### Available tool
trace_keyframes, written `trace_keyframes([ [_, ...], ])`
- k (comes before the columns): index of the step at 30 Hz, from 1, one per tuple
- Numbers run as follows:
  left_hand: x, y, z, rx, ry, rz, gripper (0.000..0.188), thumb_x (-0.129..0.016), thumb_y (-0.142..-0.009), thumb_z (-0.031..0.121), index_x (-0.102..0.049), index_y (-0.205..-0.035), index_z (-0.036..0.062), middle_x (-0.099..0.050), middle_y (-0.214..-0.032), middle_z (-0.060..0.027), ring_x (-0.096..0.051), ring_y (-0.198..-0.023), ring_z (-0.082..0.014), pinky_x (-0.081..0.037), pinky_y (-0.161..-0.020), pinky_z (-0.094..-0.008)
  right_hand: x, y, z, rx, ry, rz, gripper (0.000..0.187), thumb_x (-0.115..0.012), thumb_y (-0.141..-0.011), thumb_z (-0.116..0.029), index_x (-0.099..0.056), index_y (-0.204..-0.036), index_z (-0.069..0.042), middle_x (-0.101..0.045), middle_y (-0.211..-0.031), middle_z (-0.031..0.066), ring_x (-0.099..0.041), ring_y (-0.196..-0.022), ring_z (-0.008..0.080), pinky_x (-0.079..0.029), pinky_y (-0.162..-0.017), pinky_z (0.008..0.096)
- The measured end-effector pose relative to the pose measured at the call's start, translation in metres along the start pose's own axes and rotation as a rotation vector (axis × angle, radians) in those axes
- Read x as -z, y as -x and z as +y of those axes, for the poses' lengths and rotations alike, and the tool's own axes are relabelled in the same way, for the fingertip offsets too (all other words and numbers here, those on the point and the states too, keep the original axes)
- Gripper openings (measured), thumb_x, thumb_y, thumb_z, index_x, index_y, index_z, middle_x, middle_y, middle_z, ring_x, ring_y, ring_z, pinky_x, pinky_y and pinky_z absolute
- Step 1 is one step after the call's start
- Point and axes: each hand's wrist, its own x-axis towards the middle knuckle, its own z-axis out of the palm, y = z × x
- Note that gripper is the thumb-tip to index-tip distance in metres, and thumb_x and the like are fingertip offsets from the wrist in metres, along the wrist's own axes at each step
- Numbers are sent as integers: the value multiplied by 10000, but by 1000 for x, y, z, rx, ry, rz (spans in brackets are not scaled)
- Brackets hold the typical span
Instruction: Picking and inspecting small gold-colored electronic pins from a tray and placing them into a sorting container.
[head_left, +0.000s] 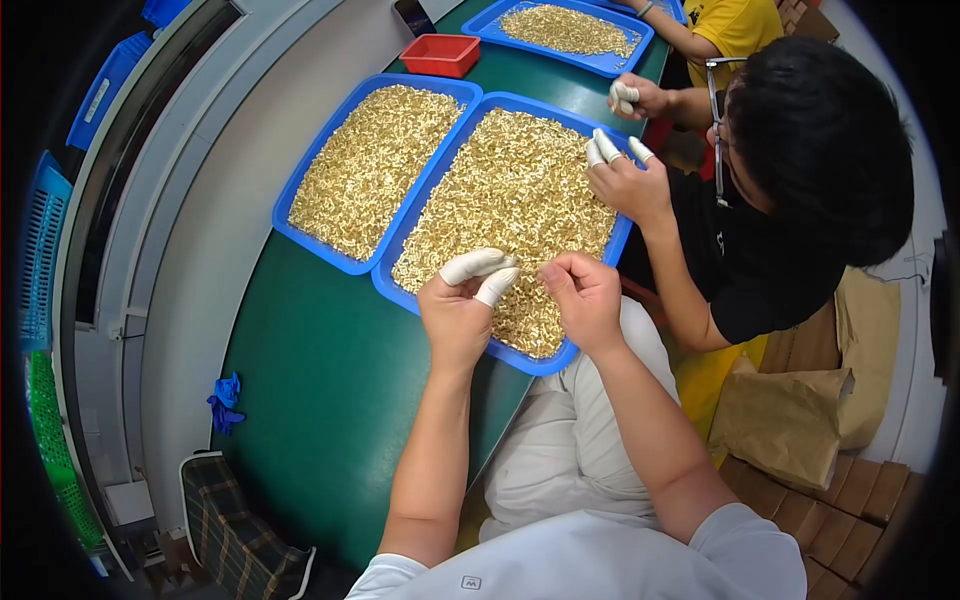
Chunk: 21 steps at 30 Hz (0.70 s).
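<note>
Both my hands are over the near edge of a blue tray (480,105) heaped with small gold-coloured metal pieces (520,190). My left hand (462,305) wears white finger cots on its thumb and fingers, and they are closed in a pinch. Just to its right, my bare right hand (588,302) has its thumb and forefinger pressed together. The fingertips of the two hands are a short gap apart. Whatever lies between them is too small to tell from the pieces behind.
A second blue tray (283,215) of gold pieces adjoins on the left. Beyond are a red bin (440,55) and another filled tray (480,25). At right, a co-worker's hand (635,185) with finger cots reaches over my tray. A crumpled blue glove (226,402) lies on the green table (320,400).
</note>
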Motion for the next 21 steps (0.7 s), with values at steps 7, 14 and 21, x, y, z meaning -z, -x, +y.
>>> trace_keyframes([
  [7,-1,-2,-3,83,23,53,185,-739,-821,-68,-693,-996,-33,-717,-915,-105,-705,-839,-181,-599,-781,-298,-3,-2,-1,40,44,39,219,-704,-917,-133,-649,-767,18,-603,-617,39,-503,-546,80,-397,-505,260],
  [14,1,-1,-3,68,11,69,165,-747,-824,-49,-698,-980,-24,-713,-874,-84,-694,-772,-157,-586,-722,-278,-2,-3,-11,-4,88,-50,256,-690,-931,-164,-666,-751,17,-618,-600,50,-541,-528,90,-406,-493,262],
  [21,0,1,-2,60,-26,15,144,-737,-829,-57,-718,-971,-40,-728,-903,-102,-701,-803,-156,-576,-744,-265,-5,-2,-1,-44,-3,45,283,-663,-955,-192,-669,-772,23,-633,-634,45,-562,-572,81,-432,-527,250],
])
